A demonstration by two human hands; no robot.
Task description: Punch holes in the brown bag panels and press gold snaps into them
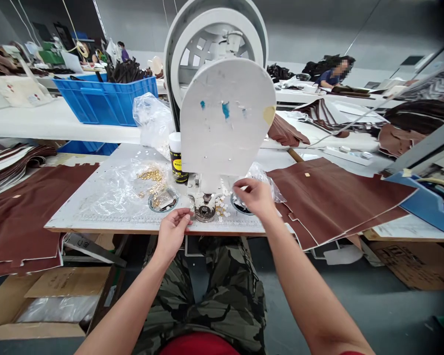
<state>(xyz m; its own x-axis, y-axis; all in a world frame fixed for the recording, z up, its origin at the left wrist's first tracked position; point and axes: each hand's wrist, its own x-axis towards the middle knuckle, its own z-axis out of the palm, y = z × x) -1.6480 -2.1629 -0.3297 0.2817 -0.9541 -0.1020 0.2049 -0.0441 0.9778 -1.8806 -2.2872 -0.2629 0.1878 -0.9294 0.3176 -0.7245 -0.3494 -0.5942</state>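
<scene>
left hand [173, 229], fingers curled, angles in just left of the metal die [204, 213] at lower centre, small discs [221, 207] beside it; right hand [258, 197] bends inward, right of centre. whether either grip pinches anything, i cannot tell.

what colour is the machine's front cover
The front cover is greyish white with blue and yellowish patches; best in the head view.

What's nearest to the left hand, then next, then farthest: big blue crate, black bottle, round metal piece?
1. Round metal piece: just right of the left hand.
2. Black bottle: farther back, beside the machine.
3. Big blue crate: far back, left.
</scene>
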